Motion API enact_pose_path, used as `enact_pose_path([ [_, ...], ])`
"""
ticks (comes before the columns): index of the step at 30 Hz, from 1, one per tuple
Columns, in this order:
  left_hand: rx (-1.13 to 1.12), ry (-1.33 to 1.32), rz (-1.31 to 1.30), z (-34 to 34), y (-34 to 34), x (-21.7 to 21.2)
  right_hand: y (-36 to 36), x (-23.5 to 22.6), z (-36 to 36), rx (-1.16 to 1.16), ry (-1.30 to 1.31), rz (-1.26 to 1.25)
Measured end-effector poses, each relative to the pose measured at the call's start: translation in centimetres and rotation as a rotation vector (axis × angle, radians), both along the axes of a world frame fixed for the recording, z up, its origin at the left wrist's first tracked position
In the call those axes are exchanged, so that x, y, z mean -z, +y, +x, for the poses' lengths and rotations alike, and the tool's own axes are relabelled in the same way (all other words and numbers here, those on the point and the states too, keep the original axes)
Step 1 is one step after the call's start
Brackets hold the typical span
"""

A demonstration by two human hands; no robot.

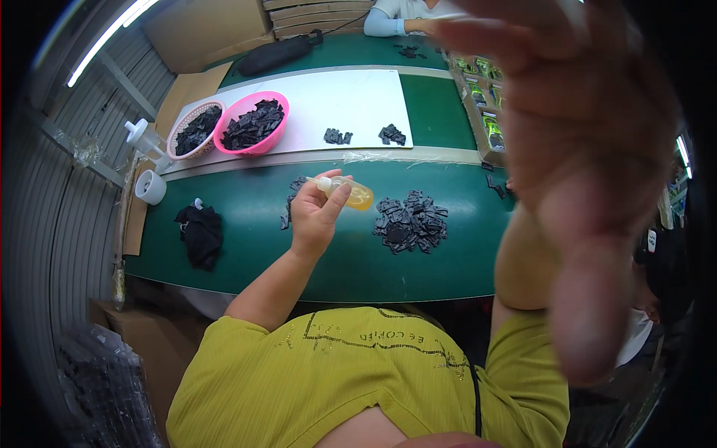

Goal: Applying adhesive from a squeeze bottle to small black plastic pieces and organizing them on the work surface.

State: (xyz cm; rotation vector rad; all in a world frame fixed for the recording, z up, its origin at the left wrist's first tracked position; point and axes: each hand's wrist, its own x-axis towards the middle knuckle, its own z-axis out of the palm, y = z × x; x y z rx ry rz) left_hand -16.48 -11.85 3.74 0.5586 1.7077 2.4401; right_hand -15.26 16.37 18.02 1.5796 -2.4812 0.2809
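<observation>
Left hand (317, 213) grips a small squeeze bottle of amber liquid (345, 192) above the green table (246, 216), fingers closed round it. Just right of it lies a heap of black plastic parts (411, 222). The right hand (590, 149), fingers spread and holding nothing, looms blurred before the camera, blocking the table's right side. Beyond, pink baskets (254, 123) hold more black parts; a black cloth (200, 234) lies left.

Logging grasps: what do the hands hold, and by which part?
Left hand grips a small yellow squeeze bottle around its body near the nozzle; right hand, raised and blurred, holds nothing.
</observation>
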Motion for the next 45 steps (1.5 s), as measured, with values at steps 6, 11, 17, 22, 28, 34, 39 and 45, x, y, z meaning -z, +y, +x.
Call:
enact_pose_path([
  [6, -0.066, 0.047, 0.002, -0.1, -2.8, 4.3, -11.4, -1.3, 5.5, -0.022, 0.05, -0.316],
  [11, -0.122, 0.059, -0.043, -0.9, -2.2, 4.5, -12.8, -2.7, 4.6, -0.031, 0.027, -0.605],
  [17, 0.061, -0.085, 0.041, 0.9, -0.5, 1.6, -13.3, 3.9, 3.3, 0.312, -0.07, -0.471],
  [22, 0.133, -0.242, -0.018, 2.1, 1.2, 2.4, -12.0, 12.6, 3.5, 0.421, -0.051, -0.488],
  [28, 0.239, -0.239, -0.189, -0.1, 0.9, 1.9, -10.3, 16.0, 3.1, 0.729, -0.514, -1.051],
  [34, -0.287, 0.281, -1.471, -7.1, -3.2, 1.6, -8.4, 15.5, 0.5, 0.666, -0.766, -1.375],
  [39, -0.202, 0.147, -1.519, -8.3, -3.3, 1.7, -8.1, 16.0, 0.5, 0.6, -0.941, -1.508],
  [45, -0.117, 0.088, -0.866, -5.6, -2.0, 0.6, -7.4, 16.8, 1.1, 0.544, -1.243, -1.587],
])
